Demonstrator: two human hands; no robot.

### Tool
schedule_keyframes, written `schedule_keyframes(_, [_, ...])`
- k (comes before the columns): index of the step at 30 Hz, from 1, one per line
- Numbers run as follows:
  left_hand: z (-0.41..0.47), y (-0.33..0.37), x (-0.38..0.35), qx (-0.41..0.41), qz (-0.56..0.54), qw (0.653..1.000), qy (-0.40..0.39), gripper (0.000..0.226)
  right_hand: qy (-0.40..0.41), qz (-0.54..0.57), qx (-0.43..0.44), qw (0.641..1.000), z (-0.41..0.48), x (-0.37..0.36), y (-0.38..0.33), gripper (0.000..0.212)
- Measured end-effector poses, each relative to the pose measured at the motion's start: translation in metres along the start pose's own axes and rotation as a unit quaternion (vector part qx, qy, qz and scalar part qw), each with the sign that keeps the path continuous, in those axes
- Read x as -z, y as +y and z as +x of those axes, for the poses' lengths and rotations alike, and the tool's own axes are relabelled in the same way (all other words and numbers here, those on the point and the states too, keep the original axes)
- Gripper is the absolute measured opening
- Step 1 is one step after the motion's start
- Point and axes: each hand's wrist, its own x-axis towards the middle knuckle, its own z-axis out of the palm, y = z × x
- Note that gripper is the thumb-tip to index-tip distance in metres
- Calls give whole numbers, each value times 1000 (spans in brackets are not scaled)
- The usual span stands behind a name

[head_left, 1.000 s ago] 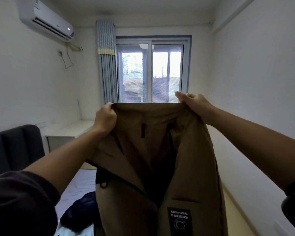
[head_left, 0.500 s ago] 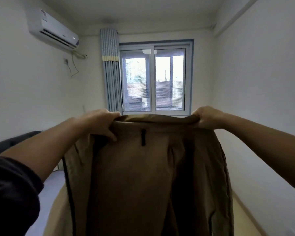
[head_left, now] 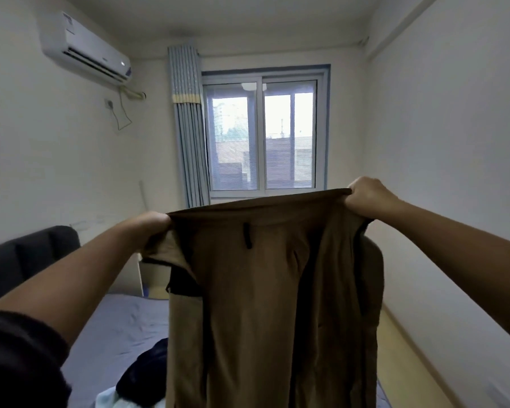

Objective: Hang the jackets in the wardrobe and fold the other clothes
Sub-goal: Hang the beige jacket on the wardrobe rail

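Jacket [head_left: 262, 290], brown, held up in air above bed [head_left: 121, 325], collar edge stretched taut between hands; black hanging loop [head_left: 247, 235] just under collar. Left hand [head_left: 152, 228] clamped on left collar end, right hand [head_left: 368, 198] gripping right end, higher; hands well apart. Jacket blocks lower middle of room. Dark garment [head_left: 143, 369] and pale blue garment [head_left: 112, 399] on bed beside hem. Dark headboard [head_left: 27, 254] far left. Behind: window [head_left: 264, 136], blue curtain [head_left: 189, 128], air conditioner [head_left: 83, 50] with marking too small to read.

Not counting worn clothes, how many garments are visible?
3: the brown jacket held up in front, a dark garment on the bed, a pale garment beside it. The jacket may hide more.
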Motion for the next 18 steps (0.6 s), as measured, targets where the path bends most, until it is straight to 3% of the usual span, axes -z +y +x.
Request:
schedule_keyframes(2, [-12,10,-12,9,-234,971,-43,33,-40,144,-49,988,-7,4,-2,14])
schedule_keyframes(4, [-17,26,-24,-14,-368,928,-62,34,-62,275,-101,954,-13,12,-7,18])
schedule_keyframes(7, [-23,59,-36,-71,-480,872,-65,38,-20,481,-154,863,-13,30,-16,28])
schedule_keyframes(9, [-21,80,-42,-112,-515,848,-57,38,27,597,-155,786,-7,45,-20,32])
schedule_keyframes(11, [-14,101,-48,-140,-535,832,-41,36,56,662,-134,736,5,55,-22,34])
schedule_keyframes(13, [-1,117,-59,-152,-528,835,-14,31,77,656,-132,739,19,52,-22,36])
schedule_keyframes(15, [20,126,-80,-134,-506,852,8,28,96,594,-156,783,34,36,-19,34])
schedule_keyframes(18, [65,119,-127,-43,-439,897,22,34,93,544,-224,803,60,-12,-3,28])
